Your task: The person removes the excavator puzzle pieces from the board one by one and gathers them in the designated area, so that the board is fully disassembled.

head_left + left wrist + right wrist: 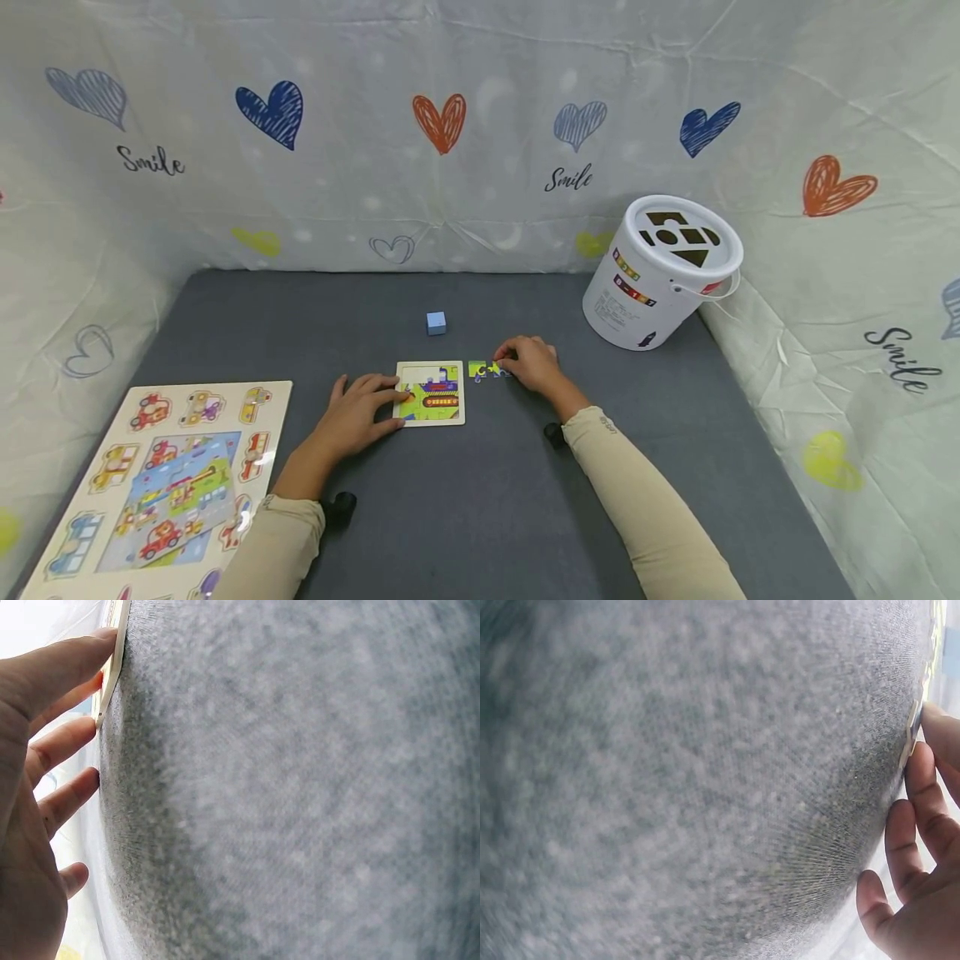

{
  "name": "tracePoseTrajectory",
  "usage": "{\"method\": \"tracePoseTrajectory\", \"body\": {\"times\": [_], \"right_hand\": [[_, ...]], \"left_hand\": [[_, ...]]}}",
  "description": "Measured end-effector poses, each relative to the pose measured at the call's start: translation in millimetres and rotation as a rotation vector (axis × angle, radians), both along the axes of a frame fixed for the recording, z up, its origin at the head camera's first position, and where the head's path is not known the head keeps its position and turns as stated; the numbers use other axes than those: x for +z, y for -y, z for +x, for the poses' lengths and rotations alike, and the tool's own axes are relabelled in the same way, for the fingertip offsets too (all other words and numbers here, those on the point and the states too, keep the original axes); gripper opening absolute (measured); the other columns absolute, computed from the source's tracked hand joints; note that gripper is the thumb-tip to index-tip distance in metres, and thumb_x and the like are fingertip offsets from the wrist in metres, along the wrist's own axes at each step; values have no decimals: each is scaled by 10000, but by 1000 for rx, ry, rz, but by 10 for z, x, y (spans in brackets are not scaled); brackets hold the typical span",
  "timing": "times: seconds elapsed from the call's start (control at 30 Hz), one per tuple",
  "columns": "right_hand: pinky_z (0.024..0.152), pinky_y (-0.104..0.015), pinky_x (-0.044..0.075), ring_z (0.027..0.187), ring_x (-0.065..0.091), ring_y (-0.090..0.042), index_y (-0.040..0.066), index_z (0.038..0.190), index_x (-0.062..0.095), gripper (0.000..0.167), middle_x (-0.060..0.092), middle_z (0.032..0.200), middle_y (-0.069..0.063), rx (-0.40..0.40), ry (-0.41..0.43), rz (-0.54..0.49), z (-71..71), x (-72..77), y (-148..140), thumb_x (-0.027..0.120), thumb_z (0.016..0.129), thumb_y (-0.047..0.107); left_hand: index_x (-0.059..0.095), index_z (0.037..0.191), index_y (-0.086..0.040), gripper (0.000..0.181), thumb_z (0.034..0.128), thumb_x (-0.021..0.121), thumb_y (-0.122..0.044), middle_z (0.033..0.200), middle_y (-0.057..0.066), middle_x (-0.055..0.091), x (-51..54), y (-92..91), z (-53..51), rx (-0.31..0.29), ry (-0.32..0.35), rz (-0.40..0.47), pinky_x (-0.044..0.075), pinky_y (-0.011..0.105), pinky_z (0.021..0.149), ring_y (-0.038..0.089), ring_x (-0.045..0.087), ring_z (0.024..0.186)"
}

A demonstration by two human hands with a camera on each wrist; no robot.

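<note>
A small square puzzle board (461, 417) with a pale rim and a green and purple vehicle picture lies mid-table; its upper part shows bare backing. My left hand (362, 418) rests at its left side, fingers spread, thumb by the lower left corner. In the left wrist view, the thumb and fingers of the left hand (37, 772) touch the edge of the board (112, 675). Just right of the board lie small puzzle pieces (477, 369). My right hand (531, 364) pinches a piece (913, 727) between thumb and index finger, partly hidden; the right hand (922, 840) has its other fingers bent loosely.
A blue cube (436, 323) sits behind the board. At the back right stands a white bucket (630, 292) with shape holes in its lid. On the left lies a large vehicle puzzle board (277, 400) with blue picture sheets (180, 492) on it.
</note>
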State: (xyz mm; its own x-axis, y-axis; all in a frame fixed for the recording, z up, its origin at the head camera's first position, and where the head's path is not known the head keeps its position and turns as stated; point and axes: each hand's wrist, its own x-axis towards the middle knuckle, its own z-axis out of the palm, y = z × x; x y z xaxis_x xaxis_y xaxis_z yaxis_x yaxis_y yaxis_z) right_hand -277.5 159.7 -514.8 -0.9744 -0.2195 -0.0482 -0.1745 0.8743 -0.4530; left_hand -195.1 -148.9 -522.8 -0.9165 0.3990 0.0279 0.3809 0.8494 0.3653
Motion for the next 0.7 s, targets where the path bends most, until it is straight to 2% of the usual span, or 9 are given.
{"method": "tracePoseTrajectory", "body": {"times": [0.13, 0.23, 0.43, 0.53, 0.63, 0.7], "right_hand": [[907, -480, 374, 935, 600, -187, 235, 946, 738, 86, 672, 947, 40, 27, 12, -10, -32, -3, 55, 671, 922, 285], [926, -501, 360, 951, 599, -192, 220, 970, 738, 112, 685, 961, 34, 33, 39, -58, -49, 7, 55, 661, 929, 290], [987, -553, 321, 964, 608, -223, 179, 1029, 731, 135, 705, 1013, -2, 6, 23, -134, -16, 126, 62, 650, 940, 242], [1020, -554, 322, 1051, 586, -246, 173, 1065, 729, 154, 692, 1056, -11, 97, -13, -101, 32, 193, 218, 648, 944, 221], [993, -539, 366, 1100, 562, -263, 169, 1089, 737, 175, 687, 1069, -17, 253, -45, -40, 75, 240, 454, 656, 937, 203], [946, -514, 401, 1071, 575, -256, 177, 1100, 741, 190, 695, 1069, -11, 349, -59, 13, 97, 251, 603, 671, 926, 206]], "left_hand": [[659, 1272, -213, 455, 848, 745, -352, 1399, 76, 532, 6, 64, 32, 14, -14, 0, 124, 715, 1085, 326, 408, 1340], [668, 1259, -210, 452, 837, 756, -347, 1391, 72, 540, 8, 80, 46, 21, -26, 3, 129, 715, 1086, 322, 417, 1336], [669, 1260, -217, 449, 848, 739, -381, 1391, 51, 539, -7, 4, 2, -9, -30, 0, 132, 701, 1098, 296, 420, 1338], [664, 1268, -231, 446, 858, 724, -398, 1396, 39, 533, -10, -18, -20, -15, -18, -10, 132, 694, 1104, 287, 414, 1345], [666, 1264, -240, 442, 855, 727, -399, 1394, 31, 538, -16, -6, -19, -6, -19, -19, 143, 694, 1103, 282, 419, 1343], [668, 1261, -247, 440, 854, 728, -402, 1393, 26, 539, -23, 10, -10, 0, -26, -27, 151, 695, 1100, 279, 424, 1341]]}}
